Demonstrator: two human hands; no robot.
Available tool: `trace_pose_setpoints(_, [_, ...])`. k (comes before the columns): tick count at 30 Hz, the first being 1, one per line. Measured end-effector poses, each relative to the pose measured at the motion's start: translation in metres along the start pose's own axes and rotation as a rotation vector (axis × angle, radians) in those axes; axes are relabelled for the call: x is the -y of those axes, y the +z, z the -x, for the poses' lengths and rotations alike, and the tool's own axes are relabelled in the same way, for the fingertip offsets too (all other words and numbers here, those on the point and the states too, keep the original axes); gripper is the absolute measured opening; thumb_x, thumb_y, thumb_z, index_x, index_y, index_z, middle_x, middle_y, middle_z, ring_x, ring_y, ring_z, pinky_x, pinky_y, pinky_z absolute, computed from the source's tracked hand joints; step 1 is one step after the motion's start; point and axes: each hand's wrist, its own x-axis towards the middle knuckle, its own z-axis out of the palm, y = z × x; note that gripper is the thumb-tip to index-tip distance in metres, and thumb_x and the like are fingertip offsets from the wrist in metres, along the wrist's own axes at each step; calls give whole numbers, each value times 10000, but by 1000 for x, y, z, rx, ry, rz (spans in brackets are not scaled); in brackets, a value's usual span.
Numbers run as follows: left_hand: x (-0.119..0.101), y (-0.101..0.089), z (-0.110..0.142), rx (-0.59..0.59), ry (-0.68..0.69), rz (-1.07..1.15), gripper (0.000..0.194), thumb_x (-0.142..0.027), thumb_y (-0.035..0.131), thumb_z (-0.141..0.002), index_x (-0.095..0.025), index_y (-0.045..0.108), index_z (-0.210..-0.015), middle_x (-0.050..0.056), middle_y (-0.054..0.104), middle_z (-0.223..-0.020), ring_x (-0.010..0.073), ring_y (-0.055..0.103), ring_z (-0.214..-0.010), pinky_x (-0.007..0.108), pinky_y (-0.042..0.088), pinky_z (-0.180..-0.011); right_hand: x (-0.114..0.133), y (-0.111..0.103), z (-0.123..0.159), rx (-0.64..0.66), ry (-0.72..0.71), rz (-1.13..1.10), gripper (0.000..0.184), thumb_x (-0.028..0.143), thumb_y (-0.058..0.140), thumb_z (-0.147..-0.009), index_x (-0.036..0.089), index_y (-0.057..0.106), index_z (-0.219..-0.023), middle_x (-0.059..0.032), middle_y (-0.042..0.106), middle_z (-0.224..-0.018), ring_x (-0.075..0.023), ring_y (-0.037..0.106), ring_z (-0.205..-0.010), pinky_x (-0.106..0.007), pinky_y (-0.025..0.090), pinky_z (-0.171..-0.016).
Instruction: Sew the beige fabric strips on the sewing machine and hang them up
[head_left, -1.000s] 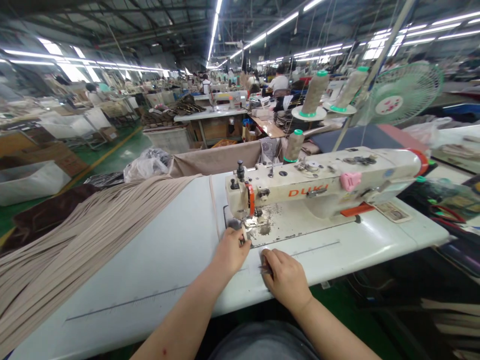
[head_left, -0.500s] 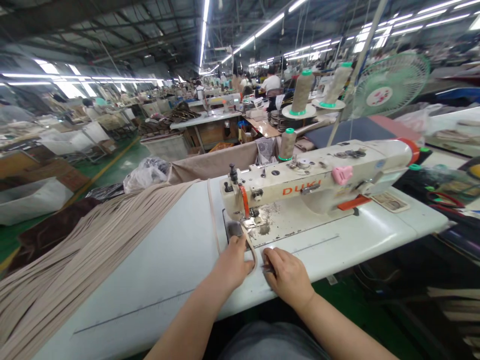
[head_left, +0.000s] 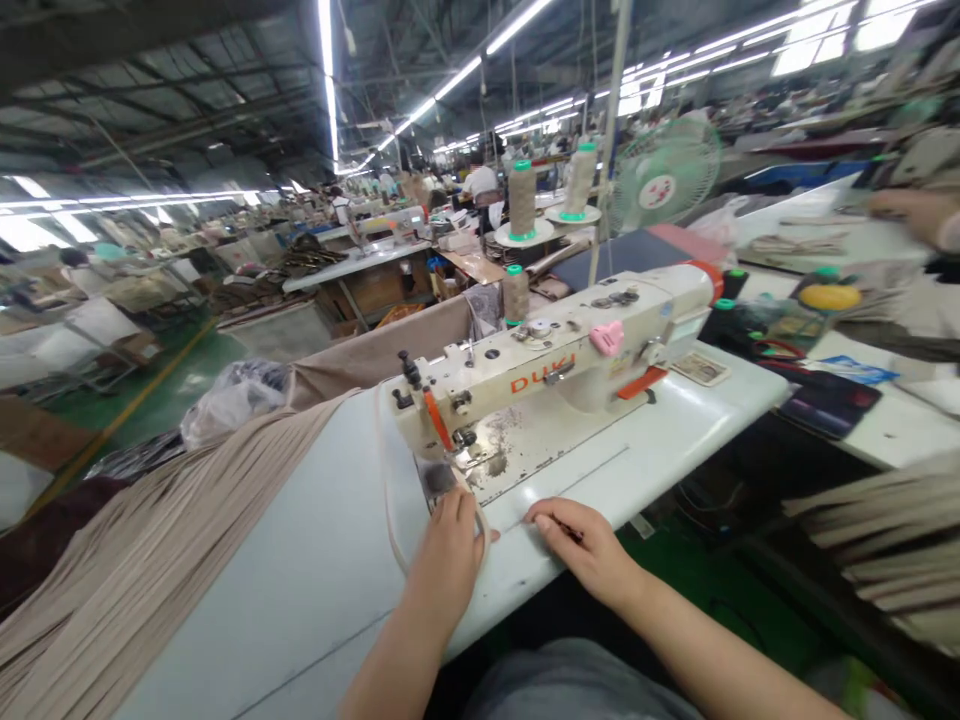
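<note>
A white sewing machine (head_left: 540,375) with orange lettering stands on a pale table. My left hand (head_left: 448,545) is just in front of its needle area, fingers closed on a narrow beige fabric strip (head_left: 484,530). The strip bends in a loop beside the thumb, and its far end runs toward the presser foot. My right hand (head_left: 585,548) is to the right, near the table's front edge, with curled fingers. Something small and dark shows inside its grip, too hidden to name. Another thin length of strip (head_left: 386,480) lies left of the machine head.
Many long beige strips (head_left: 217,510) lie spread over the table's left side. Thread cones (head_left: 523,203) and a green fan (head_left: 664,180) stand behind the machine. More strips (head_left: 892,550) hang at the right. A person's arm (head_left: 919,215) reaches in at the far right.
The view has turned right, so the machine appears further left. My right hand has turned, with its fingertips now pointing left. My left hand stays by the needle area with the strip.
</note>
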Motion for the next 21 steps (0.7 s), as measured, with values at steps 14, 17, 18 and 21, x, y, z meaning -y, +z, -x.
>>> trace_pose_setpoints(14, [31,31,8,-124,253,-202,429,-427,316,-1060,-128,582,-1214,199,560,-1314,338,621,-1193,482,572,-963,-115,-158,140,-919,798,170,609,739,506,-1007,169,631,-831,-6,582,-687,-168,574,-581,-282,474,-559])
trace_pose_setpoints(17, [48,42,7,-146,285,-215,425,-405,322,-1041,-126,588,-1219,199,583,-1275,338,633,-1159,477,577,-931,-123,-195,170,-1045,941,302,411,536,621,-1051,155,659,-902,-2,632,-779,-165,619,-668,-309,542,-680])
trace_pose_setpoints(18, [56,47,6,-163,301,-221,426,-411,329,-1032,-131,586,-1223,195,590,-1263,337,636,-1150,468,580,-915,-123,-206,177,-1065,976,344,351,482,648,-1051,150,676,-940,-10,655,-830,-174,640,-721,-328,559,-730])
trace_pose_setpoints(21, [75,62,1,-229,358,-233,422,-444,360,-1015,-142,576,-1215,186,607,-1218,327,649,-1105,434,587,-859,-121,-231,184,-1082,1038,453,221,365,686,-1046,149,698,-1090,-48,697,-1030,-212,679,-909,-395,574,-878])
